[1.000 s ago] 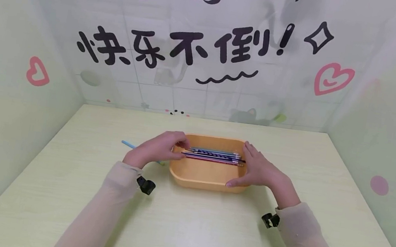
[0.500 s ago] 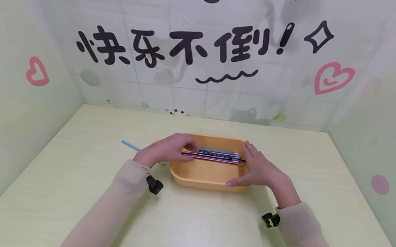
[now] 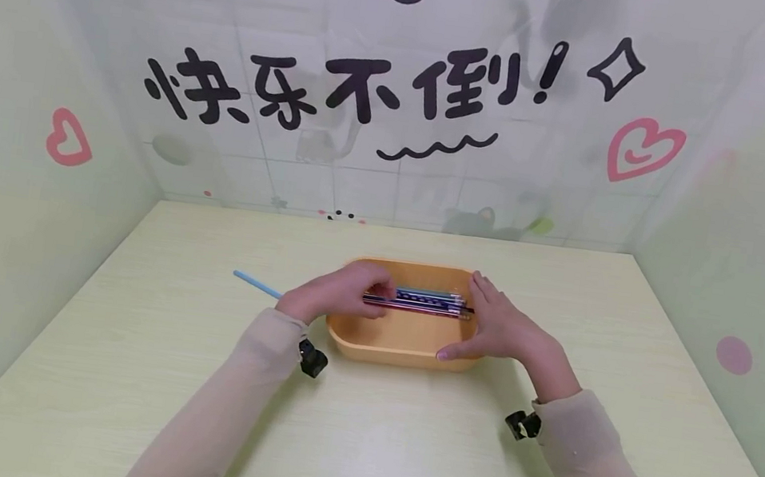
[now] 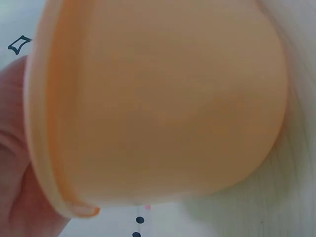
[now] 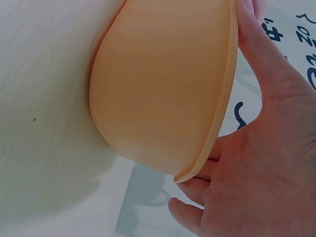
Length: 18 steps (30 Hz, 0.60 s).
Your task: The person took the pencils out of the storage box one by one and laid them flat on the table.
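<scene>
Several pencils (image 3: pixel 428 304), striped and dark with erasers at their right ends, lie side by side in a shallow orange plastic box (image 3: pixel 404 346). My left hand (image 3: pixel 354 287) reaches over the box's left end, its fingers and thumb curled about the left part of the pencils; their left tips are mostly covered. At the other end my right hand (image 3: pixel 505 327) holds the box, thumb on the near rim and fingers at the far rim. The right wrist view shows the right hand (image 5: pixel 252 148) spanning the rim. In the left wrist view the box wall (image 4: pixel 173 103) hides most of the left hand.
On the table (image 3: pixel 369 446) left of the box lies a thin light blue stick (image 3: pixel 256 284), partly covered by the left hand. A printed curtain (image 3: pixel 390 183) stands behind the table and along both sides.
My left hand has slid to the right along the pencils, from the box's left rim further inside. The pencils, the box and my right hand have stayed in place.
</scene>
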Available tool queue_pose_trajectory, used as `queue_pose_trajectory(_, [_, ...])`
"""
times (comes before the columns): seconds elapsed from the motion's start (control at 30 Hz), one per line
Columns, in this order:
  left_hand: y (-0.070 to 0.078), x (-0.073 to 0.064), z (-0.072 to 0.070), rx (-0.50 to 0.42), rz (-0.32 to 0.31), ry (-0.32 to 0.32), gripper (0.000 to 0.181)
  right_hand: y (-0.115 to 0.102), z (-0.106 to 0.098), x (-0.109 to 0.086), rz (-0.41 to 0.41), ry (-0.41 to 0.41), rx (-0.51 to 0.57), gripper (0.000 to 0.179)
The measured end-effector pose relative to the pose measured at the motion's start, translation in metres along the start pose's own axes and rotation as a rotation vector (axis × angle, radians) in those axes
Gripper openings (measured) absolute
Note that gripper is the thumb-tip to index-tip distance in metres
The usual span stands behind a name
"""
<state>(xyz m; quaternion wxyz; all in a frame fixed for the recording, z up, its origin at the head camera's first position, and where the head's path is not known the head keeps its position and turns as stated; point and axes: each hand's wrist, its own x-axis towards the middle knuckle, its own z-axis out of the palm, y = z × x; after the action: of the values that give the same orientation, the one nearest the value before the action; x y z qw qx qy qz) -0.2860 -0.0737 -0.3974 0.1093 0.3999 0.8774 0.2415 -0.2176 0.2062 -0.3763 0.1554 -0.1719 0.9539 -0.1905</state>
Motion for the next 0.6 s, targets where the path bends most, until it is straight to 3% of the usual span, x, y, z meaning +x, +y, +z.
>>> queue_pose_trajectory(0.23, [0.005, 0.008, 0.005, 0.036, -0.045, -0.041, 0.026, -0.001, -0.001, -0.001, 0.005, 0.002, 0.000, 0.133])
queue_pose_trajectory(0.47, [0.008, 0.013, 0.013, -0.016, -0.136, -0.066, 0.029, -0.002, 0.000, 0.000, 0.015, -0.002, 0.015, 0.134])
queue_pose_trajectory(0.6, [0.007, 0.017, 0.018, 0.015, -0.148, -0.072, 0.030, -0.002, 0.000, -0.001, 0.020, 0.001, 0.007, 0.133])
